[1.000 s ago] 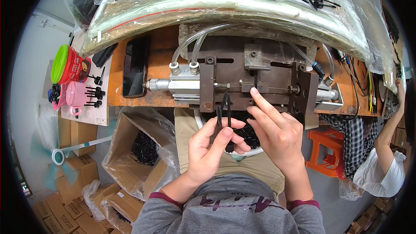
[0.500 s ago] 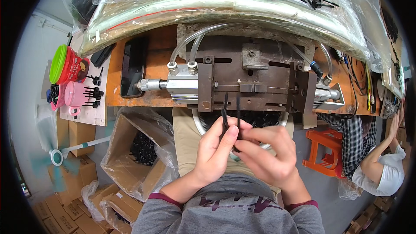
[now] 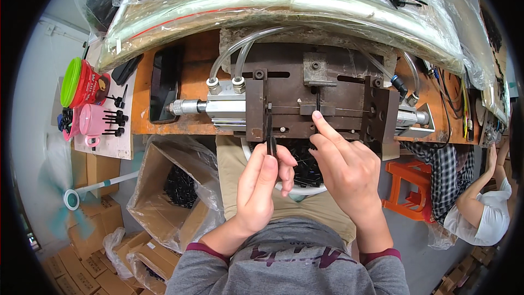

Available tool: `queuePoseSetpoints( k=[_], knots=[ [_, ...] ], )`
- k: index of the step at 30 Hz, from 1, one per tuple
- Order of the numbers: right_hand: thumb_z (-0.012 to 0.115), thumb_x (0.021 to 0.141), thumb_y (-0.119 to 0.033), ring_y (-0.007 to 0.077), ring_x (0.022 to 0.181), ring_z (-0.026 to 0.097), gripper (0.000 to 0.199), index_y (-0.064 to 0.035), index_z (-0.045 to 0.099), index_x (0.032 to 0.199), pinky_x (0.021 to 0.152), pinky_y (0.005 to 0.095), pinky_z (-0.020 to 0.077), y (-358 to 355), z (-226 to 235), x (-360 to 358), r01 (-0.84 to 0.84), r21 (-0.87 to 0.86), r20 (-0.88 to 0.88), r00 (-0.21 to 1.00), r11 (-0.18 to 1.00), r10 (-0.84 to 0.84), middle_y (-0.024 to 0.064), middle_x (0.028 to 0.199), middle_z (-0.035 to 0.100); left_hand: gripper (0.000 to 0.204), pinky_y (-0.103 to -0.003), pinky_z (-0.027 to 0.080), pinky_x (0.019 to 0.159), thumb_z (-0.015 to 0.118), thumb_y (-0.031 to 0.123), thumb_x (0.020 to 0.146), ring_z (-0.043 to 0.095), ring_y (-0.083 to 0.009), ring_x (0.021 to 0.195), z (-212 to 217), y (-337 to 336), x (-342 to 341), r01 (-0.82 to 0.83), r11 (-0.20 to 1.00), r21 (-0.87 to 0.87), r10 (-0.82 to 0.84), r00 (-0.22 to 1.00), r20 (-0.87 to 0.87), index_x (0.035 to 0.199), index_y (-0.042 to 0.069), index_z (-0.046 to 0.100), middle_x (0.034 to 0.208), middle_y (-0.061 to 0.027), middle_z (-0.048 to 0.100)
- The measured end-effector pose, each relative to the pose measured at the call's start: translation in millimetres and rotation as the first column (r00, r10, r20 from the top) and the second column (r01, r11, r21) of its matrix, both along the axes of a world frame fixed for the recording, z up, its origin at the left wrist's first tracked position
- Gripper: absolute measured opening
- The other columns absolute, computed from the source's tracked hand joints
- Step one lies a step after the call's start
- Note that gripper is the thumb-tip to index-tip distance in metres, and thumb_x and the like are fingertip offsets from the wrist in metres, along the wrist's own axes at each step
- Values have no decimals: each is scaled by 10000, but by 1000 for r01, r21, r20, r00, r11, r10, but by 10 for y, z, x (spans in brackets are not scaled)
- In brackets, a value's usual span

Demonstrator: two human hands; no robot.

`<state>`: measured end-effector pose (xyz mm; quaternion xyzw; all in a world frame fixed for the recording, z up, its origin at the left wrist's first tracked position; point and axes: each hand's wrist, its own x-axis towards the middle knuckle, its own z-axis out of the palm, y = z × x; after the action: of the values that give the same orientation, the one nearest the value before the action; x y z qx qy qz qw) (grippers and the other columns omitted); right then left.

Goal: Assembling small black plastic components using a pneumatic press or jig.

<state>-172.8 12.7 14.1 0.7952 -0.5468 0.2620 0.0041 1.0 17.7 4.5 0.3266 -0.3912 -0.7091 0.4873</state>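
Note:
My left hand [image 3: 261, 183] pinches one or more black cable ties [image 3: 269, 131], which stand up from the fingertips in front of the left side plate of a brown metal fixture [image 3: 284, 93]. Another black cable tie [image 3: 318, 97] lies across the small block [image 3: 307, 109] at the fixture's middle, its far end near the upper bracket [image 3: 315, 71]. The index finger of my right hand [image 3: 346, 172] is stretched out and presses on that tie at the block. My right thumb and other fingers curl around its near end, which they partly hide. A thin rod crosses the fixture at the block.
Silver cylinders [image 3: 226, 108] with clear hoses flank the fixture on an orange bench [image 3: 191, 123]. Black ties heap on the plastic-covered shelf [image 3: 262, 8] above. A white-rimmed tub [image 3: 305, 190] of black parts sits below my hands. A carton [image 3: 169, 196] stands left; a person [image 3: 480, 207] works right.
My hands have moved apart. The right one has carried a tie forward and right onto the block; the left has shifted slightly left, still holding black ties.

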Motion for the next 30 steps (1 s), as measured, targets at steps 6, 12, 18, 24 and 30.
queuePoseSetpoints(
  k=[6,12,18,24,30],
  knots=[
    [643,708,-38,111,498,555,192,-23,664,898,508,240,422,-8,19,8,9,7,-14,1000,1000,-9,105,1209,678,212,-363,524,828,347,205,1064,649,-261,913,37,-21,-33,-59,992,-107,70,992,102,1057,25,458,1040,-256,655],
    [665,711,-32,121,502,554,168,-27,665,879,504,242,418,-9,46,11,5,-2,19,1000,1000,-5,97,1158,695,194,-437,442,1017,347,173,1057,610,-353,1154,55,-48,-33,-79,986,-145,90,993,70,1052,18,463,1189,-331,609],
    [691,684,-13,159,615,632,234,-26,677,917,535,267,482,166,114,51,-167,-55,336,925,984,175,80,987,693,186,-431,434,1026,354,157,1050,578,-367,1204,33,-55,-29,-63,994,-89,66,997,26,1049,15,475,1190,-343,599],
    [695,640,-19,211,724,660,340,-4,688,979,582,305,538,224,127,109,-315,24,374,883,949,284,94,880,653,235,-407,453,1018,346,153,1053,568,-345,1220,8,-10,-60,11,999,-31,-11,1000,-7,1139,-17,483,1203,-310,605],
    [751,674,54,289,845,674,289,35,654,945,699,343,564,108,86,-10,-86,-38,328,940,996,94,175,1075,634,342,-241,458,818,361,130,1057,573,-110,888,2,-43,24,-17,975,-222,75,964,256,1345,-30,454,1197,-142,652]
  ],
)
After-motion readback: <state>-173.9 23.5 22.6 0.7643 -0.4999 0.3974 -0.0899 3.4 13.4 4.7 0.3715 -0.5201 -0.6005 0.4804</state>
